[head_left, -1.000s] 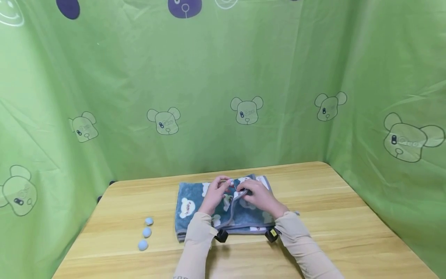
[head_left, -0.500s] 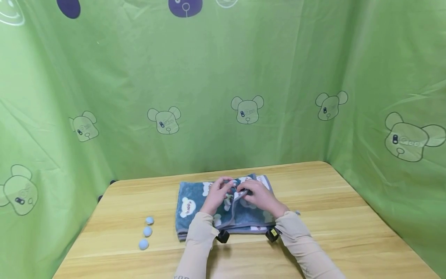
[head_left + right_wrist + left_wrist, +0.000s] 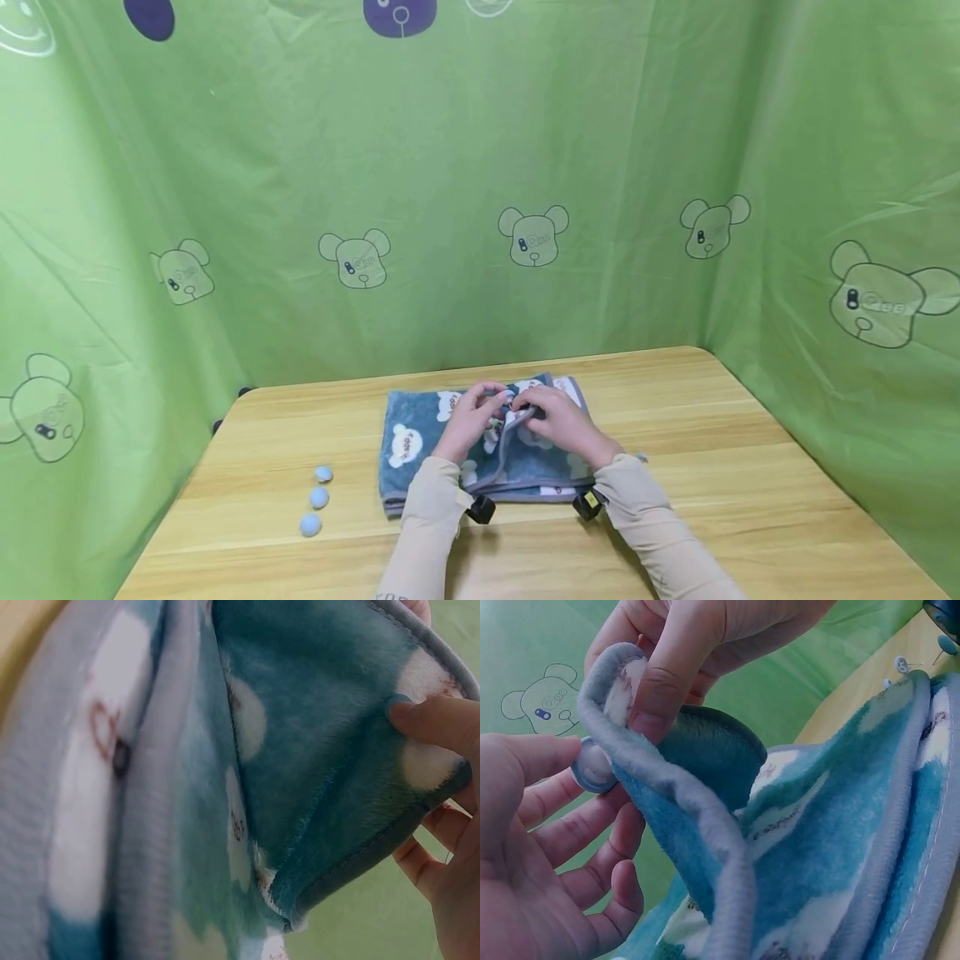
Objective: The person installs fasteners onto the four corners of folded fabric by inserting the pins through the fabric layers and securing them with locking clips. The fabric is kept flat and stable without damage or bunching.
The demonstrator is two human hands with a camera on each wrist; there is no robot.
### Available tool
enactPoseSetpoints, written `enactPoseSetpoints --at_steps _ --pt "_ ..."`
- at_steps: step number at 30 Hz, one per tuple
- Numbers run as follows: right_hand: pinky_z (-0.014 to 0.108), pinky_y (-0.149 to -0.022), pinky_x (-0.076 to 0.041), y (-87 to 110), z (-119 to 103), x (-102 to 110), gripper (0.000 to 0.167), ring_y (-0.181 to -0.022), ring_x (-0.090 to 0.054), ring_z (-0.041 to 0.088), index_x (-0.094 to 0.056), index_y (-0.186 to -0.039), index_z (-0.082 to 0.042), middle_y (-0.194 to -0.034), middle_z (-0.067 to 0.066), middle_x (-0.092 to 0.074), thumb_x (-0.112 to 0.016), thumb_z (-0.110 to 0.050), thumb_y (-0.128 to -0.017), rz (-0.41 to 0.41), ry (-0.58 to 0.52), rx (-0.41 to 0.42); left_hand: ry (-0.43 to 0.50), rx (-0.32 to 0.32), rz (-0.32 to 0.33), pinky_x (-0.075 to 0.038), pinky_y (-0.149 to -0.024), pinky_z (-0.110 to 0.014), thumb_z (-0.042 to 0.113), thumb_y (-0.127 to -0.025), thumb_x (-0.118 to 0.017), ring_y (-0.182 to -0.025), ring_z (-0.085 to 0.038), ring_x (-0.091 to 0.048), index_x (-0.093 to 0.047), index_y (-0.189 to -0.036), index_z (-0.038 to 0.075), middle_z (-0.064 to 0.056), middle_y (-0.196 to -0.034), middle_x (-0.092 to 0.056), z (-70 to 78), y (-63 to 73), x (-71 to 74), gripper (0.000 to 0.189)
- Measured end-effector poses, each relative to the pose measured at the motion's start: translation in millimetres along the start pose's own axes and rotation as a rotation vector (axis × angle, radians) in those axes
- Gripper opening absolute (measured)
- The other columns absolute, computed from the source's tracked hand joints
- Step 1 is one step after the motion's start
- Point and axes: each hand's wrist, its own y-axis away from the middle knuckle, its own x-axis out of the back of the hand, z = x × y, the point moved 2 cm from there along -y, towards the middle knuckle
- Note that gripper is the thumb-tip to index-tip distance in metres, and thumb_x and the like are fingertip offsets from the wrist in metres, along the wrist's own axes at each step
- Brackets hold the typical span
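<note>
My left hand (image 3: 467,421) pinches a round pale-blue pin cap (image 3: 592,766) between thumb and fingers. The cap lies against the grey-trimmed edge of a folded teal blanket (image 3: 427,425) with white bear prints. My right hand (image 3: 558,421) grips a raised corner of this blanket, its thumb on the cloth. At that thumb's tip a bit of blue (image 3: 397,705) shows; I cannot tell what it is. The cap's shaft is hidden, by the cloth or the fingers. Below the hands the blanket's folded layers rest on the wooden table (image 3: 735,467).
Three pale-blue round caps, the upper (image 3: 323,473), middle (image 3: 319,497) and lower (image 3: 311,524), stand in a row left of the blanket. Pins with thin shafts, one white (image 3: 901,664), lie beyond the blanket in the left wrist view. Green curtain (image 3: 420,167) encloses the table.
My left hand has moved slightly right, bringing the cap up to the cloth at my right fingers. The thin shaft seen between the hands earlier is out of sight. My right hand has barely moved.
</note>
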Motion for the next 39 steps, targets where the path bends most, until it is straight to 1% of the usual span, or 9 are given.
enactPoseSetpoints --at_steps 11,15,19,22,25,28,33,37,39 --pt "0.036 -0.081 -0.055 -0.4 -0.9 2.9 0.021 -0.088 -0.067 0.020 -0.070 -0.092 -0.011 -0.091 0.002 -0.072 -0.073 0.004 -0.077 0.026 -0.029 -0.023 0.009 0.024 -0.013 -0.047 -0.069 -0.028 0.034 -0.095 -0.062 -0.078 -0.013 -0.061 -0.064 -0.115 0.011 0.000 -0.083 -0.064 -1.0 0.7 -2.3 0.030" --pt "0.036 -0.081 -0.055 -0.8 0.3 2.5 0.021 -0.089 -0.067 0.021 -0.070 -0.092 -0.010 -0.092 0.003 -0.072 -0.071 0.004 -0.077 0.008 -0.043 -0.041 -0.007 0.028 -0.038 -0.049 -0.070 -0.029 0.037 -0.097 -0.059 -0.080 -0.011 -0.061 -0.063 -0.119 0.010 -0.004 -0.093 -0.066 0.7 1.7 -1.1 0.035" --pt "0.037 -0.082 -0.055 -0.8 1.4 3.6 0.022 -0.090 -0.067 0.022 -0.070 -0.094 -0.011 -0.095 0.003 -0.073 -0.071 0.004 -0.077 0.005 -0.043 -0.070 -0.054 0.045 -0.124 -0.052 -0.076 -0.034 0.043 -0.096 -0.058 -0.089 -0.013 -0.061 -0.057 -0.129 0.013 -0.010 -0.111 -0.065 5.9 6.0 2.1 0.044" --pt "0.039 -0.082 -0.056 -1.0 1.3 5.6 0.022 -0.089 -0.068 0.022 -0.071 -0.094 -0.011 -0.095 0.003 -0.074 -0.072 0.003 -0.077 0.016 -0.049 -0.088 -0.125 0.054 -0.211 -0.052 -0.084 -0.039 0.041 -0.091 -0.066 -0.104 -0.019 -0.060 -0.049 -0.138 0.018 -0.012 -0.127 -0.059 11.8 10.7 4.5 0.055" --pt "0.039 -0.082 -0.056 -1.4 2.3 7.1 0.022 -0.090 -0.069 0.023 -0.071 -0.093 -0.011 -0.095 0.004 -0.074 -0.071 0.003 -0.077 0.019 -0.061 -0.098 -0.256 0.033 -0.276 -0.051 -0.089 -0.041 0.036 -0.083 -0.076 -0.117 -0.025 -0.056 -0.039 -0.146 0.018 -0.012 -0.139 -0.051 19.7 16.2 3.8 0.075" --pt "0.037 -0.082 -0.055 -1.5 4.5 7.9 0.022 -0.090 -0.069 0.023 -0.070 -0.092 -0.012 -0.095 0.003 -0.074 -0.070 0.004 -0.077 0.008 -0.070 -0.104 -0.409 -0.014 -0.299 -0.051 -0.089 -0.038 0.031 -0.080 -0.081 -0.115 -0.025 -0.057 -0.032 -0.150 0.016 -0.013 -0.137 -0.053 26.8 18.9 0.3 0.087" --pt "0.033 -0.080 -0.055 -1.7 4.1 10.2 0.020 -0.089 -0.068 0.022 -0.070 -0.091 -0.013 -0.095 0.002 -0.073 -0.071 0.003 -0.079 -0.015 -0.109 -0.107 -0.608 -0.109 -0.262 -0.051 -0.077 -0.030 0.026 -0.091 -0.068 -0.098 -0.019 -0.063 -0.035 -0.147 0.010 -0.014 -0.124 -0.062 34.7 19.1 -5.3 0.067" --pt "0.032 -0.077 -0.055 -2.2 4.3 11.4 0.016 -0.085 -0.067 0.020 -0.071 -0.093 -0.012 -0.093 0.003 -0.073 -0.073 -0.001 -0.081 -0.008 -0.118 -0.091 -0.658 -0.146 -0.220 -0.047 -0.070 -0.029 0.026 -0.102 -0.051 -0.079 -0.017 -0.059 -0.041 -0.144 0.010 -0.015 -0.112 -0.066 37.0 18.5 -6.5 0.045" --pt "0.031 -0.077 -0.055 -2.5 4.9 11.7 0.015 -0.083 -0.067 0.018 -0.071 -0.095 -0.011 -0.091 0.002 -0.073 -0.075 -0.005 -0.081 0.002 -0.100 -0.081 -0.660 -0.157 -0.192 -0.047 -0.072 -0.032 0.026 -0.104 -0.044 -0.079 -0.018 -0.059 -0.045 -0.142 0.011 -0.015 -0.111 -0.067 37.5 18.3 -6.2 0.041"
